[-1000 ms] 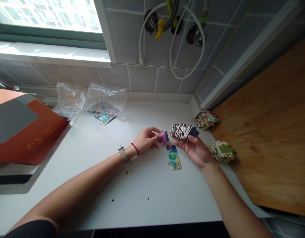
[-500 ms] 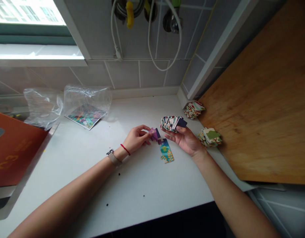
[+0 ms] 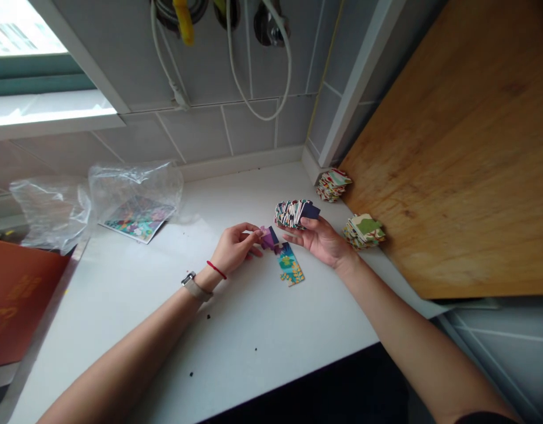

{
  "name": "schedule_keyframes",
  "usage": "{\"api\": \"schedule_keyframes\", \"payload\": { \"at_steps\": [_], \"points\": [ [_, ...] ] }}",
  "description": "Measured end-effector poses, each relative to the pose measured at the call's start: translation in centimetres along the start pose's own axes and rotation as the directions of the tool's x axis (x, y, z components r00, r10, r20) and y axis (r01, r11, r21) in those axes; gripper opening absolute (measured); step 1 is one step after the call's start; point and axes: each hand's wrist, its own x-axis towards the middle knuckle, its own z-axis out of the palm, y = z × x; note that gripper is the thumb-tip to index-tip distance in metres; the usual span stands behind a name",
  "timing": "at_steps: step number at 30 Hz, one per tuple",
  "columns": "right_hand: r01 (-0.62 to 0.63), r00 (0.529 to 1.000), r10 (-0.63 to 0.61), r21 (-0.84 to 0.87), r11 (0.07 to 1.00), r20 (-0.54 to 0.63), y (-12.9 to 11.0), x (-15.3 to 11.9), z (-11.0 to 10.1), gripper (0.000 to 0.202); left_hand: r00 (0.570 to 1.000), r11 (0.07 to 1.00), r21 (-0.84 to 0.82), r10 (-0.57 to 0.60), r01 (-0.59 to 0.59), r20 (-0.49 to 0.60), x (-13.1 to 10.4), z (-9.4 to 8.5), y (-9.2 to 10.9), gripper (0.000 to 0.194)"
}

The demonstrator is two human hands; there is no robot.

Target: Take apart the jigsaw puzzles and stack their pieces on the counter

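Observation:
Between the fingertips of my left hand is a purple puzzle piece with a dark blue edge. It is just above and left of a joined strip of puzzle pieces, teal with orange leaves, that lies on the white countertop; whether the two touch I cannot tell. My right hand is closed around a thick stack of puzzle pieces, held on its side over the counter. A dark blue piece sticks out at the stack's near end, under the thumb.
Two more stacks of puzzle pieces stand by the wooden board at right. A picture card lies partly under a clear plastic bag at back left. An orange box stands at far left. Cables hang on the tiled wall.
The view has turned to the right, so everything has shifted left in it. Both hands keep their holds, and the purple piece stays by the joined strip.

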Motion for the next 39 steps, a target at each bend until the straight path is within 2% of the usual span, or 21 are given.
{"api": "schedule_keyframes", "payload": {
  "at_steps": [3, 6, 9, 12, 20, 30, 33, 36, 37, 39],
  "points": [
    [0.016, 1.0, -0.015, 0.015, 1.0, -0.026, 0.0, 0.2, -0.1, 0.031, 1.0, 0.999, 0.032, -0.009, 0.008, 0.014, 1.2, 0.5, 0.5, 0.042],
    [0.035, 0.998, -0.033, 0.034, 0.999, -0.054, -0.2, 0.4, -0.4, 0.033, 0.997, 0.99, 0.117, 0.074, -0.074, 0.01, 2.3, 1.1, 0.6, 0.035],
    [0.05, 0.996, -0.044, 0.064, 0.997, -0.082, -0.5, 0.4, -0.5, 0.033, 0.99, 0.962, 0.238, 0.141, -0.134, -0.01, 2.6, 1.3, 0.5, 0.03],
    [0.052, 0.995, -0.044, 0.083, 0.995, -0.094, -0.7, 0.5, -0.6, 0.032, 0.991, 0.937, 0.329, 0.135, -0.119, -0.026, 2.5, 1.1, 0.8, 0.029],
    [0.068, 0.995, -0.061, 0.092, 0.993, -0.077, -0.4, 0.5, -0.7, 0.032, 0.998, 0.962, 0.273, 0.006, -0.023, 0.064, 2.9, 0.8, 1.5, 0.032],
    [0.076, 0.996, -0.07, 0.096, 0.992, -0.06, -0.4, 0.5, -0.6, 0.035, 0.987, 0.873, 0.462, 0.157, -0.159, 0.042, 2.6, 1.4, 0.7, 0.028],
    [0.076, 0.996, -0.071, 0.096, 0.992, -0.061, -0.4, 0.4, -0.5, 0.036, 0.949, 0.793, 0.553, 0.315, -0.255, -0.015, 2.8, 1.4, 0.3, 0.026],
    [0.078, 0.996, -0.073, 0.091, 0.993, -0.057, -0.5, 0.5, -0.6, 0.037, 0.876, 0.704, 0.622, 0.478, -0.344, -0.057, 2.5, 1.1, 0.1, 0.024],
    [0.08, 0.996, -0.075, 0.09, 0.993, -0.057, -0.5, 0.5, -0.6, 0.036, 0.849, 0.661, 0.639, 0.528, -0.393, -0.025, 2.3, 1.0, 0.1, 0.023],
    [0.074, 0.996, -0.069, 0.093, 0.993, -0.059, -0.5, 0.5, -0.6, 0.035, 0.771, 0.526, 0.657, 0.623, -0.541, 0.136, 1.6, 0.7, -0.2, 0.022]
  ]
}}
